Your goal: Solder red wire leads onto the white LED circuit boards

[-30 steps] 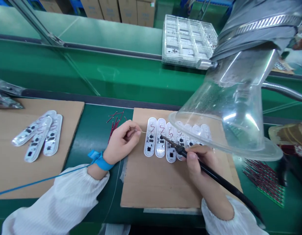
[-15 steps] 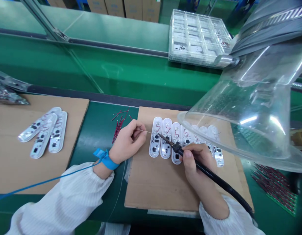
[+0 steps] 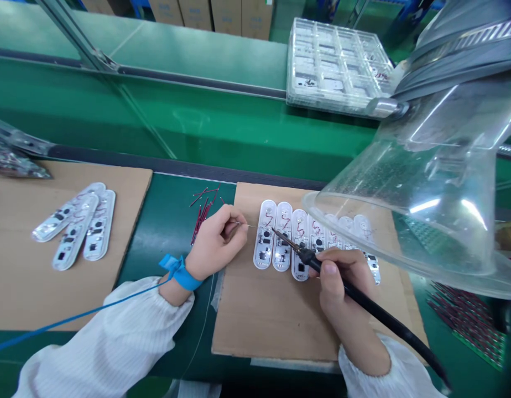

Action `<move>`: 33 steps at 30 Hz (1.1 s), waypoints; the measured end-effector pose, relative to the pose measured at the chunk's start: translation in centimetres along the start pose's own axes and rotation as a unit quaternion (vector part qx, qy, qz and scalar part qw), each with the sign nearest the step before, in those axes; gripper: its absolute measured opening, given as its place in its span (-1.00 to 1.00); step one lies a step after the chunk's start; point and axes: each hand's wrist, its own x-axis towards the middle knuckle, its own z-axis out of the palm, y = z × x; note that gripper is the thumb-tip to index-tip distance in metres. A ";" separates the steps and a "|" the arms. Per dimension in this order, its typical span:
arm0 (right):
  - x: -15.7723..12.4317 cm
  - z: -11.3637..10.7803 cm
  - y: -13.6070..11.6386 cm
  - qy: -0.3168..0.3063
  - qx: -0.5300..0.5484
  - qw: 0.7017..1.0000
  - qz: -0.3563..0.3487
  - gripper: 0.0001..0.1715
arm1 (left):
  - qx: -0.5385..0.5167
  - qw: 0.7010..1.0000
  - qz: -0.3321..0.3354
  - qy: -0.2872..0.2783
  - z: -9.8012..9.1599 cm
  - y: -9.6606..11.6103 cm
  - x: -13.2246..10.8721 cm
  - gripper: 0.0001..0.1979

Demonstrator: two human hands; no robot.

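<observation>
My left hand (image 3: 219, 241) pinches a thin solder wire (image 3: 252, 225), whose end reaches the leftmost board in a row. Between the fingers of my right hand (image 3: 342, 282) is a black soldering iron (image 3: 307, 256). Its tip points up and left, at the upper middle of that leftmost white oblong circuit board (image 3: 264, 243); whether it touches cannot be told. Several like boards, such as the second board (image 3: 282, 246), lie side by side, each with a small red wire. The right end of the row is seen partly through a clear hood.
The clear extraction hood (image 3: 408, 215) overhangs the right of the cardboard sheet (image 3: 272, 320). Dark red wires (image 3: 202, 216) lie beyond my left hand, more wires (image 3: 467, 315) at right. Three boards (image 3: 77, 232) rest on the left cardboard. A clear compartment box (image 3: 334, 66) stands behind. A blue wrist strap's cord (image 3: 93, 305) trails left.
My right hand and the soldering iron have shifted slightly right, with the iron's tip still by the leftmost board. My left hand keeps its pinch on the solder wire.
</observation>
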 end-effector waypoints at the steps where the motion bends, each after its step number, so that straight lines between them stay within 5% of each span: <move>1: 0.0 0.0 0.1 0.000 0.003 1.000 -0.001 -0.82 | -0.001 1.000 -0.005 -0.001 0.0 0.0 0.0 -0.90; 20: 0.6 0.7 -1.3 -0.069 -0.023 0.997 0.011 -0.91 | 0.029 0.999 -0.006 -0.031 0.0 0.2 0.1 -0.93; 30: 1.0 0.8 -1.5 -0.074 0.000 0.997 0.025 -0.85 | 0.037 0.999 0.021 -0.001 -0.6 -0.4 0.2 -0.94; 33: 0.3 -0.5 -1.0 -0.034 0.047 0.998 0.040 -0.82 | 0.031 0.999 0.038 0.003 -1.1 -0.5 0.1 -0.96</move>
